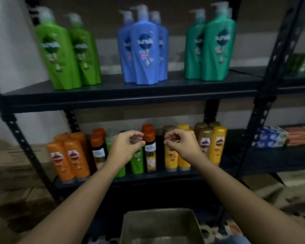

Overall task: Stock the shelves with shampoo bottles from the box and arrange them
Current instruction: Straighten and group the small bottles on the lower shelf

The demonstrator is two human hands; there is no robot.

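Observation:
The lower shelf (148,178) holds small shampoo bottles: orange ones (69,159) at the left, a black bottle with an orange cap (150,148) in the middle, and yellow and gold ones (217,147) at the right. My left hand (125,148) hovers in front of green bottles (136,162), its fingers curled with thumb and forefinger meeting. My right hand (181,145) hangs before the yellow bottles and pinches a thin yellow band (176,141). An open cardboard box (127,224) stands below my arms.
The upper shelf (130,95) carries large pump bottles: light green (60,55), blue (144,51), dark green (215,48). Black metal uprights (264,95) frame the rack. A neighbouring rack at the right holds small boxed goods (271,137). Cardboard lies at the left.

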